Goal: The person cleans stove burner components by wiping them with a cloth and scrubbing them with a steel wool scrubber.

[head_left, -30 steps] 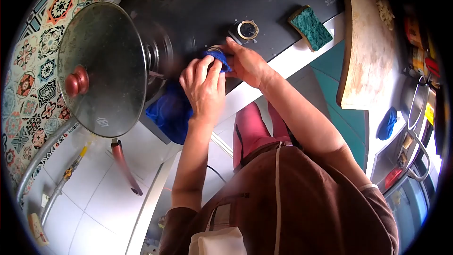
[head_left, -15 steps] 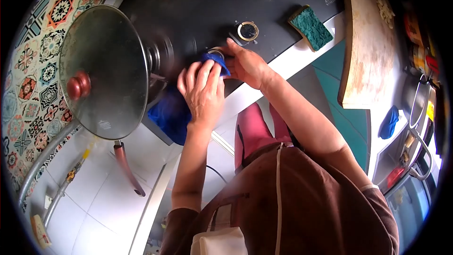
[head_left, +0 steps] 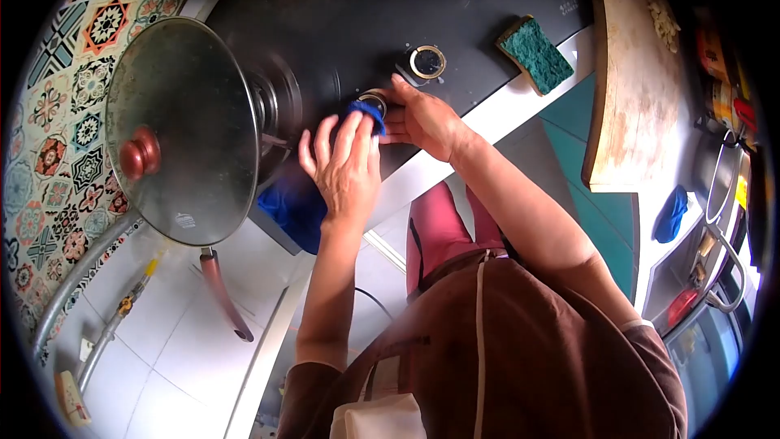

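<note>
Bunched under the fingertips of my left hand (head_left: 346, 172) is a small blue cloth (head_left: 367, 117), pressed against a round metal-rimmed stove knob fitting (head_left: 374, 101) near the cooktop's front edge. My right hand (head_left: 431, 123) curls in from the right beside that fitting. Its thumb points up along the side and its other fingers reach toward the cloth; what they grip is partly hidden. A second round fitting with a gold-coloured rim (head_left: 427, 62) lies just above my right thumb. More blue cloth (head_left: 294, 211) drapes at the front edge, left of my left wrist.
A glass-lidded pan (head_left: 183, 187) stands on the left burner, its handle (head_left: 223, 297) jutting over the front edge. A green and yellow sponge (head_left: 536, 55) rests on the right edge of the black cooktop (head_left: 301, 16). Further right is a wooden cutting board (head_left: 630, 106).
My left hand has shifted slightly with the cloth, baring more of the round fitting. The right hand stays beside it. The whole view has dropped a little.
</note>
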`<action>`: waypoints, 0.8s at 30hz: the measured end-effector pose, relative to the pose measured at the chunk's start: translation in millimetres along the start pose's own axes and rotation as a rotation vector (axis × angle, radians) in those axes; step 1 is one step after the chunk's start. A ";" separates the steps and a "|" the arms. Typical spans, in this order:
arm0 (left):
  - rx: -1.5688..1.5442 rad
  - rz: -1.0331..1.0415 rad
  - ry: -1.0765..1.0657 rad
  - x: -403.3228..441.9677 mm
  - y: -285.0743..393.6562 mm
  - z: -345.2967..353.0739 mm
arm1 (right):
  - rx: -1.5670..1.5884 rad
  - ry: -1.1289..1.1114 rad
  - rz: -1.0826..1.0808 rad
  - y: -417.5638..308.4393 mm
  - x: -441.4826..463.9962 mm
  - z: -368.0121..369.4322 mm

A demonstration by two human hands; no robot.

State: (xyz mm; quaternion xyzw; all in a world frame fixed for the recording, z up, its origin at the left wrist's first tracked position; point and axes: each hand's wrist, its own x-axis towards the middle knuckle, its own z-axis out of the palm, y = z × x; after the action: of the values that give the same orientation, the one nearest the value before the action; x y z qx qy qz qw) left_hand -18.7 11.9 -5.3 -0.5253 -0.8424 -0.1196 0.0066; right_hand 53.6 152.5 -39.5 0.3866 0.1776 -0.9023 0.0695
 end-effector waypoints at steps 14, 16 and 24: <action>-0.079 -0.027 0.041 12.3 15.2 6.6 | -0.023 0.012 -0.031 3.3 -1.8 -0.8; -0.104 0.014 0.022 1.9 9.9 3.7 | -0.031 0.043 -0.023 0.0 -0.4 1.3; -0.104 -0.022 0.037 5.3 14.1 9.0 | -0.032 -0.017 -0.054 1.6 -1.6 -0.3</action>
State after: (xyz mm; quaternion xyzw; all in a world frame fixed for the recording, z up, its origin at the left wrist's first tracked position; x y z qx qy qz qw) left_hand -7.6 24.4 -10.6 -0.5133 -0.8406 -0.1729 -0.0065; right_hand 55.4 151.1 -38.9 0.3727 0.2016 -0.9042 0.0530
